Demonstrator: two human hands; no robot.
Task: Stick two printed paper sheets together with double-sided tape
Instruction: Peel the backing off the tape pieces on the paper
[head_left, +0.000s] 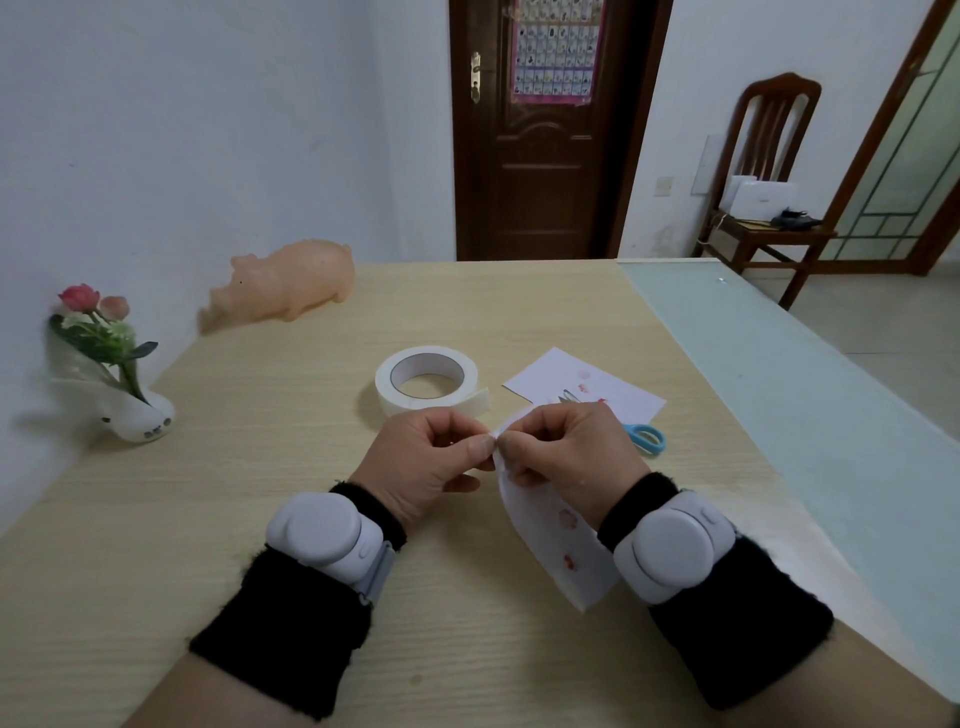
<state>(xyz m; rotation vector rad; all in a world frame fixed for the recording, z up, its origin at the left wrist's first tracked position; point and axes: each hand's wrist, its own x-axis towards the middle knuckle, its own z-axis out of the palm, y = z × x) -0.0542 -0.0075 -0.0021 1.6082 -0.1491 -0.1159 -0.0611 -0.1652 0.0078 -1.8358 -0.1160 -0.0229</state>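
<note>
we hold one printed sheet (545, 540) near the front middle of the surface (260, 493). our left hand (431, 462) and right hand (566, 452) pinch its top corner with curled fingers (478, 451), tips meeting. the second sheet (613, 384) lies flat just beyond the right hand, with the scissors (647, 439) beside it. the tape roll (426, 379) lies just past the left hand. a pig toy (291, 283) lies far left.

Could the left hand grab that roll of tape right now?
Probably: the tape roll lies just beyond the left hand, nothing between them, though that hand pinches the paper sheet and must let go first.
</note>
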